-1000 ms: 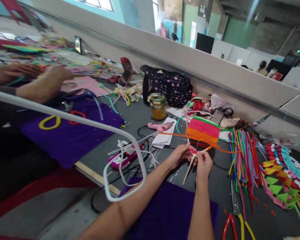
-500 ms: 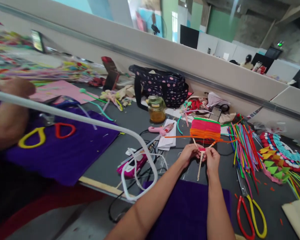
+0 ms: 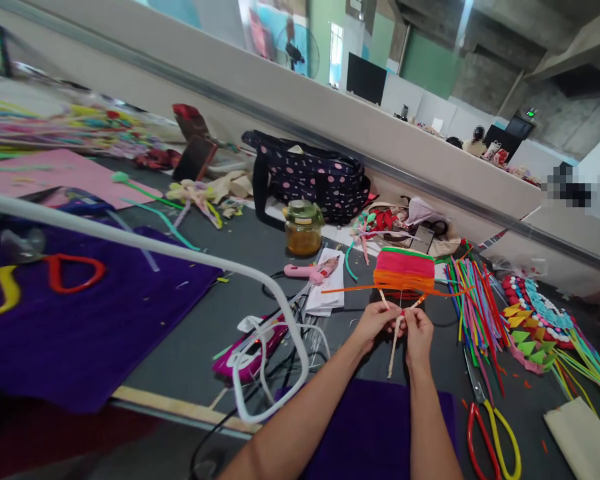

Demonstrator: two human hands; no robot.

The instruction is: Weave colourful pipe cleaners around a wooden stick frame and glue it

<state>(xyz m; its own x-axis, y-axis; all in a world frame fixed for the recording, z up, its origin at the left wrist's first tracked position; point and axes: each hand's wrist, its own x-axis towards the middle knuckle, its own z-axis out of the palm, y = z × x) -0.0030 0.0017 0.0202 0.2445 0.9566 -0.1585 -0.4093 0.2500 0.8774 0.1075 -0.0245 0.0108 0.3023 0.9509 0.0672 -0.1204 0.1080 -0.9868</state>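
Observation:
Both hands meet at the fork of a Y-shaped, cream-wrapped stick frame (image 3: 393, 357), whose single stem points down toward me. Its two upper arms run to a striped panel (image 3: 405, 267) of green, pink and orange rows, and loose orange strands (image 3: 347, 289) stick out sideways. My left hand (image 3: 375, 327) pinches the fork from the left, its fingers closed. From the other side, my right hand (image 3: 420, 335) also closes its fingertips on the fork. A bit of red shows between them; the exact contact of the fingertips is partly hidden.
Right of my hands lie pipe cleaners (image 3: 480, 313) and red-and-yellow-handled scissors (image 3: 495, 440). To the left are a pink glue gun (image 3: 305, 272), a magenta device (image 3: 250, 357) and a white curved tube (image 3: 190, 253). A glass jar (image 3: 303, 237) stands before a dotted bag (image 3: 310, 177).
The camera view has shifted, so the table's things sit farther left. A co-worker's arm at the left has gone out of view. My hands stay at the frame's fork.

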